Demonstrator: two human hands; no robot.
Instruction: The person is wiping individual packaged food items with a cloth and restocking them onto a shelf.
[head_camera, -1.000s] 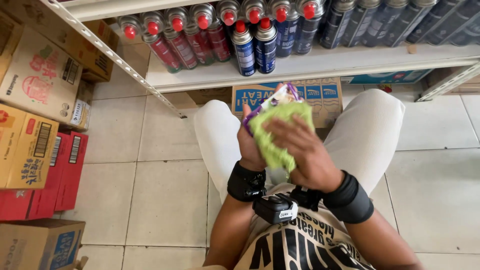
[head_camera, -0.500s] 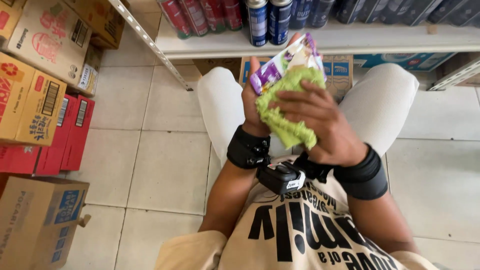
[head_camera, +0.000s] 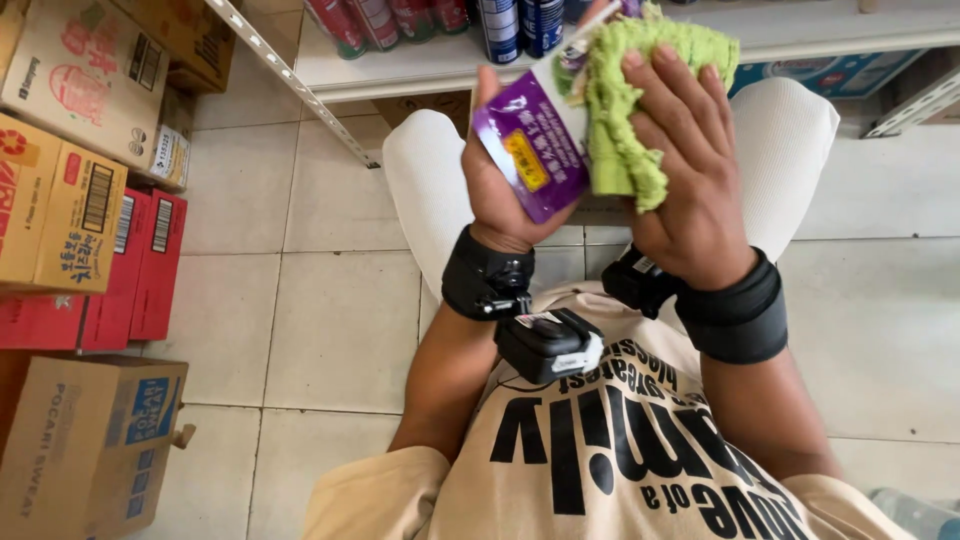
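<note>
Pale square floor tiles (head_camera: 330, 330) with dark grout fill the centre and right of the frame. A white metal shelf (head_camera: 400, 70) crosses the top, bearing cans (head_camera: 430, 20); its slotted upright (head_camera: 290, 80) slants from upper left. Stacked cardboard boxes (head_camera: 70, 120) line the left edge. Lighting is even.

Beige T-shirt (head_camera: 620, 450), bold black lettering; white trousers (head_camera: 790, 150); black wristbands (head_camera: 735, 315) both wrists; small black device (head_camera: 548, 343) at left wrist.

The light was bright and even, like daylight. Shadows on the floor (head_camera: 340, 330) were soft. The picture was sharp, and its edges bent a little.
</note>
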